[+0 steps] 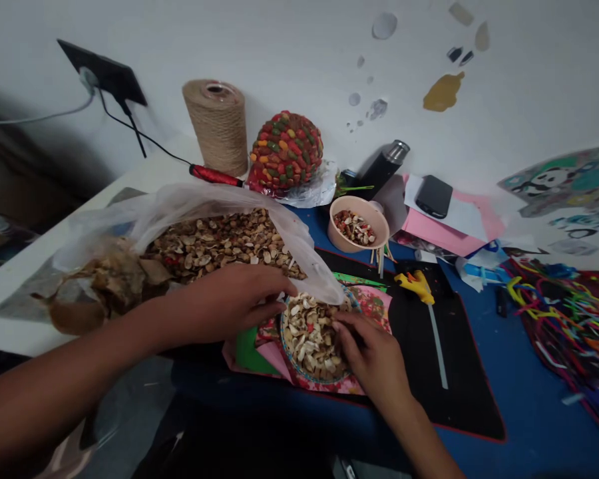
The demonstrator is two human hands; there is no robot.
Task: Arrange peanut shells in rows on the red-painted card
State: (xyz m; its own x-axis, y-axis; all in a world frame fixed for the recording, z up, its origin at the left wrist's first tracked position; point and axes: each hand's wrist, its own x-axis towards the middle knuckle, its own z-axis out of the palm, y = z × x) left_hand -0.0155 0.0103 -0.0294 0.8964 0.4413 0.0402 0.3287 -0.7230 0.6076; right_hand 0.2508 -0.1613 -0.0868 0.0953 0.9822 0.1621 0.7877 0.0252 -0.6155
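Observation:
Pale, dry nutshells, apparently pistachio, fill a round bowl with a blue patterned rim [285,349]. My left hand [234,299] reaches over the bowl's upper left side, beside the edge of a clear plastic bag [312,266]. Its thumb and fingers are a little apart, with nothing visible between them. At the bowl's right side is my right hand [374,352], thumb and index finger closed together over the shells; whatever they pinch is too small to make out. Many browner nutshells [219,239] lie inside the open bag. Floral and pink paper [379,309] lies under the bowl.
Behind stand a twine spool [217,126], a ball covered in coloured shells [287,150], a black flask [384,166] and a pink bowl of shells [337,233]. A yellow glue gun [416,286] lies on the black mat [459,372]. Colourful pipe cleaners [569,319] are heaped at right.

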